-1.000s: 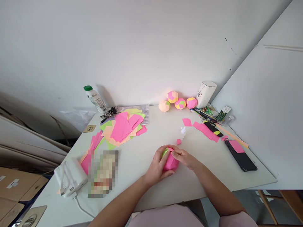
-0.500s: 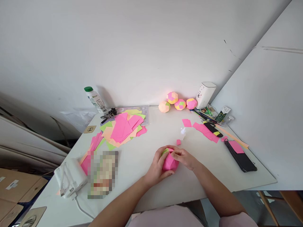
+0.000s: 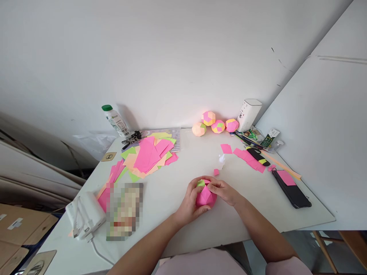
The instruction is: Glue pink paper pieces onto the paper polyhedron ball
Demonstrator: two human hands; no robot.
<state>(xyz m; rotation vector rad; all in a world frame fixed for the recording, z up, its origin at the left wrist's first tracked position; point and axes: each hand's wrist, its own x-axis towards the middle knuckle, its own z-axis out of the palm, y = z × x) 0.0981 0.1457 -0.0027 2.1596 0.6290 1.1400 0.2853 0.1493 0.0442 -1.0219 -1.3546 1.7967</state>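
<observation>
Between my hands, low over the near part of the table, is a pink folded paper ball (image 3: pixel 207 198) with a green patch at its upper left. My left hand (image 3: pixel 189 200) wraps around its left side, thumb along the bottom and fingers over the top. The fingers of my right hand (image 3: pixel 225 191) pinch the ball's upper right edge; what lies under the fingertips is hidden. Just beyond sits a small pink paper piece (image 3: pixel 216 172), and behind it a small white, translucent bottle (image 3: pixel 221 160).
Several finished paper balls (image 3: pixel 218 126) stand by the wall. Loose coloured paper sheets (image 3: pixel 149 154) lie to the left, near a green-capped bottle (image 3: pixel 116 121) and a white charger (image 3: pixel 86 215). Pink strips (image 3: pixel 249 159), a cutter (image 3: pixel 258 156) and a black pouch (image 3: pixel 291 191) lie to the right.
The ball has turned slightly in my hands, and more of its green patch shows. My left fingers have shifted a little on it; all else looks the same.
</observation>
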